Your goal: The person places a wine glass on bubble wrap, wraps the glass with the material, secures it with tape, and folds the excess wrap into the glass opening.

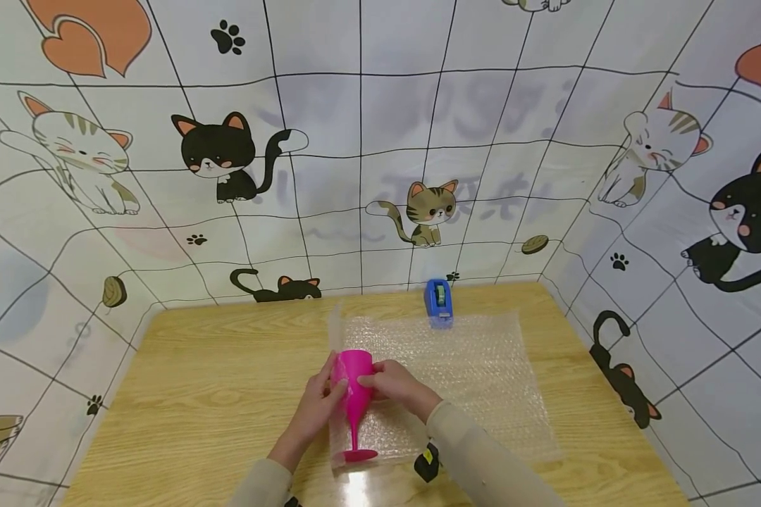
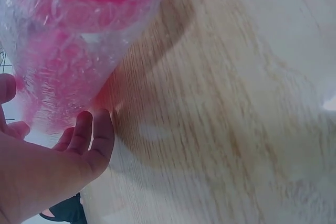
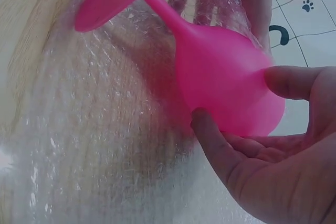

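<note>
A bright pink plastic goblet (image 1: 356, 367) lies along the left edge of a sheet of clear bubble wrap (image 1: 475, 387), its foot toward me. My right hand (image 1: 401, 384) grips the bowl from the right, thumb on top and fingers curled beneath, as the right wrist view shows. On the other side, my left hand (image 1: 313, 408) holds the raised left edge of the wrap against the bowl. In the left wrist view that wrap (image 2: 68, 77) covers the goblet's side, with the fingertips (image 2: 104, 124) bent at it. The stem and foot (image 3: 113, 1) show bare in the right wrist view.
A blue tape dispenser (image 1: 440, 301) stands on the far edge of the wrap. Wood-grain table (image 1: 215, 380) extends on both sides. Cat-print cloth (image 1: 330, 176) encloses the back and sides. A small black object (image 1: 427, 462) sits by the right forearm.
</note>
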Tool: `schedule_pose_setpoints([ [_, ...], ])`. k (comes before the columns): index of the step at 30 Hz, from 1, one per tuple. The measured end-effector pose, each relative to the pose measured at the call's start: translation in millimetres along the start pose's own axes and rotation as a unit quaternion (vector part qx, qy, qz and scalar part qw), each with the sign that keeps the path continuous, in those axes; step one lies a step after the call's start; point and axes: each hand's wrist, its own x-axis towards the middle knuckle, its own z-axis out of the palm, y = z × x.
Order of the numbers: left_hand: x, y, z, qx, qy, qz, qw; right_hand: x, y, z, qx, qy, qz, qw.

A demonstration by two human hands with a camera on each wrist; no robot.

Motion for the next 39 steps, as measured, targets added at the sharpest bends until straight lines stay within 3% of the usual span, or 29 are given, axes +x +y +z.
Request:
schedule_pose_setpoints([
  [10, 3.5, -4.3, 1.8, 0.047, 0.021, -0.007, 0.9987, 2.2, 0.2, 0.6, -0.016, 0.007, 0.019, 1.000],
  [16, 2.7, -5.8, 2.3, 0.050, 0.014, -0.007, 0.9986, 2.3, 0.2, 2.4, -0.004, 0.023, 0.038, 0.999],
  [23, 2.8, -2.4, 3.5, 0.042, 0.015, -0.012, 0.9989, 3.0, -0.4, 2.2, -0.023, 0.013, 0.028, 0.999],
  [39, 1.6, 2.8, 5.7, 0.071, 0.017, -0.019, 0.9971, 4.3, 0.4, -1.7, -0.032, -0.006, 0.016, 0.999],
])
